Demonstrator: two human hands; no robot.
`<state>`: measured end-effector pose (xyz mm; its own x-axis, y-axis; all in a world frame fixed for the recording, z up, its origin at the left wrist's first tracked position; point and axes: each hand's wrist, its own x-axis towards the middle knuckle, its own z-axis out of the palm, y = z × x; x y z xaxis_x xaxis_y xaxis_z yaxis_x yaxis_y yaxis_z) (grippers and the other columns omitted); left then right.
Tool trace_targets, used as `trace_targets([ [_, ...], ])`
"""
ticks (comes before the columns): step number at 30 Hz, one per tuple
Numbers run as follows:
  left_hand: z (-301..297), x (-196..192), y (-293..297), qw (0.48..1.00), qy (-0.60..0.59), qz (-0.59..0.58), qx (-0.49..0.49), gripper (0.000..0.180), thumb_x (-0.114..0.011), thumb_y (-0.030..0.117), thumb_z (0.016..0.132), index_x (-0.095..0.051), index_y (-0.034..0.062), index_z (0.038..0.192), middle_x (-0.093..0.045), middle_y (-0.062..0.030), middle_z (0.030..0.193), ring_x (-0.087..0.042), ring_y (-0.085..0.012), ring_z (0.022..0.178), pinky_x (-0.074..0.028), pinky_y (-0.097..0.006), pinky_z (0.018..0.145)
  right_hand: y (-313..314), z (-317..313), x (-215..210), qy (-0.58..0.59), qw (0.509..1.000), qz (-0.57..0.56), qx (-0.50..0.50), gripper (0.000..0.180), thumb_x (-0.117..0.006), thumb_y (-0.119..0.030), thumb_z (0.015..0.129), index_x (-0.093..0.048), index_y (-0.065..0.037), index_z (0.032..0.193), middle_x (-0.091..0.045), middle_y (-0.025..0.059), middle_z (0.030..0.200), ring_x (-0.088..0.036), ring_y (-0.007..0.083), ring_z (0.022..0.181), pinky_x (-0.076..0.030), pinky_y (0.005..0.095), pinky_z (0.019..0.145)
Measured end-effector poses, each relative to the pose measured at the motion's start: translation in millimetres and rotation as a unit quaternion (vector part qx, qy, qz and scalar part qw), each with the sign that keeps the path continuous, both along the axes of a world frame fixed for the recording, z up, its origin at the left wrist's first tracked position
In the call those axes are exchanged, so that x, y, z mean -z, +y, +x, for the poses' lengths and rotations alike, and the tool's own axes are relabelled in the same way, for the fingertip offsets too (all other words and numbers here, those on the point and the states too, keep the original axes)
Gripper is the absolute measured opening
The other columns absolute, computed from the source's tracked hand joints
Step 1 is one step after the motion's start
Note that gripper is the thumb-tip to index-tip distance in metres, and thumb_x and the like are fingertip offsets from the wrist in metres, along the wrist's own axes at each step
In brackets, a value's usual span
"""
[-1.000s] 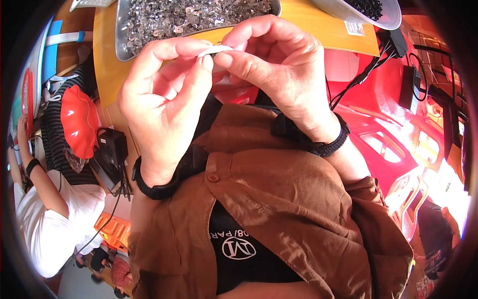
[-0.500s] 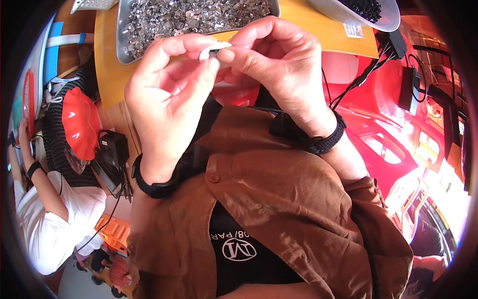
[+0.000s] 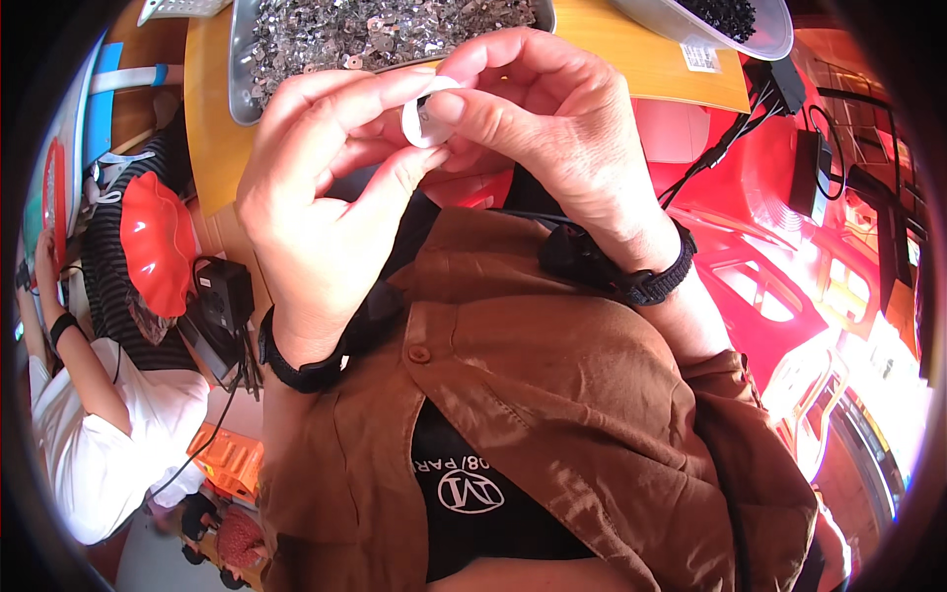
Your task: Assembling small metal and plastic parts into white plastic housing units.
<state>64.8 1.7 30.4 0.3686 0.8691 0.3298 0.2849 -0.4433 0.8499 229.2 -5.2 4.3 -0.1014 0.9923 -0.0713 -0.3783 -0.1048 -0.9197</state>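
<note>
Above the near table edge, both my hands hold a small round white plastic part (image 3: 412,123) with a raised rim, shaped like a shallow cap. My left hand (image 3: 326,192) grips it from the left by fingertips and thumb. The thumb of my right hand (image 3: 557,123) presses on its inner face, fingers curled behind. Something small and dark shows at that thumb tip, too little of it to name. Just beyond my hands lies a metal tray (image 3: 240,84) filled with small shiny metal pieces (image 3: 385,35).
A translucent plastic bowl (image 3: 779,41) of small black pieces (image 3: 718,14) stands at the far right of the table (image 3: 212,148). Left are a red wavy-edged object (image 3: 158,242), a black adapter (image 3: 225,291) and a person in white (image 3: 128,424). Red plastic chairs (image 3: 730,271) and cables fill the right.
The white part has turned so its round inner face now shows. My left thumb has slid down to its lower edge, and my right thumb now lies over its face.
</note>
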Motion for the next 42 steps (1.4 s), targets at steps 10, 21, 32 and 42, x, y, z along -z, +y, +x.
trace_targets([
  [10, 6, 3, -6, 0.997, -0.013, -0.069, -0.021, 0.039, -0.067, -0.014, 0.072, -0.056, -0.0071, 0.109, -0.056, -0.0115, 0.106, -0.063, -0.0205, 0.094, -0.055, -0.028, 0.080, -5, -3, -5, -0.020, 0.999, -0.025, 0.032, 0.017, -0.074, -0.014, 0.075, -0.063, -0.003, 0.082, -0.061, 0.0013, 0.060, -0.050, 0.0012, 0.046, -0.035, 0.0164, 0.037],
  [21, 9, 9, -5, 0.997, -0.060, -0.016, -0.045, 0.039, -0.071, -0.014, 0.063, -0.063, -0.0009, 0.100, -0.063, -0.0105, 0.099, -0.064, -0.0173, 0.088, -0.056, -0.027, 0.072, -5, 1, -14, -0.189, 0.981, 0.037, 0.013, 0.016, -0.067, -0.004, 0.081, -0.059, 0.003, 0.094, -0.066, 0.0079, 0.082, -0.064, 0.0098, 0.072, -0.054, 0.0208, 0.059],
  [32, 9, 8, -5, 0.998, -0.015, 0.035, -0.052, 0.041, -0.070, -0.014, 0.059, -0.066, 0.0001, 0.097, -0.063, -0.0109, 0.093, -0.064, -0.0180, 0.083, -0.056, -0.027, 0.069, -1, -6, -5, -0.128, 0.989, 0.008, 0.079, 0.016, -0.071, -0.013, 0.065, -0.064, -0.001, 0.074, -0.062, 0.0018, 0.061, -0.059, 0.0057, 0.059, -0.049, 0.0208, 0.056],
  [42, 9, 9, -6, 0.998, -0.037, -0.015, -0.049, 0.039, -0.068, -0.015, 0.063, -0.066, -0.0008, 0.099, -0.059, -0.0111, 0.100, -0.064, -0.0180, 0.085, -0.057, -0.027, 0.071, -1, -2, -5, -0.052, 0.997, -0.040, 0.034, 0.016, -0.071, -0.009, 0.070, -0.059, -0.001, 0.079, -0.058, 0.0022, 0.055, -0.046, 0.0023, 0.039, -0.034, 0.0170, 0.035],
])
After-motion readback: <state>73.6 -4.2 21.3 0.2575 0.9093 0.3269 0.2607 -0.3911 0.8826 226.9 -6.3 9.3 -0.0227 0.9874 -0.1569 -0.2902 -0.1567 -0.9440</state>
